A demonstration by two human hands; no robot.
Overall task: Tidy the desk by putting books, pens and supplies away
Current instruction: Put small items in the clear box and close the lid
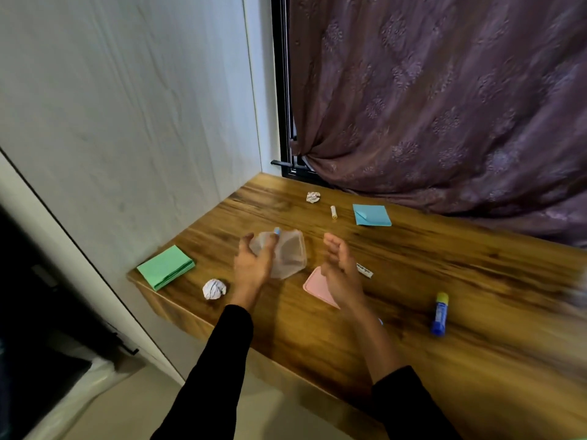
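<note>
Left hand grips clear tub above bench. Right hand open, empty, just beside tub, over pink lid. Glue stick lies well right.

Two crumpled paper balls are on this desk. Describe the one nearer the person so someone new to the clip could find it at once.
Start at the wooden desk and go to its near left corner, where a green paper pad lies. The crumpled paper ball sits just right of that pad, close to the desk's front edge. Unlike the smaller ball by the curtain, it lies beside the left hand's wrist.
</note>
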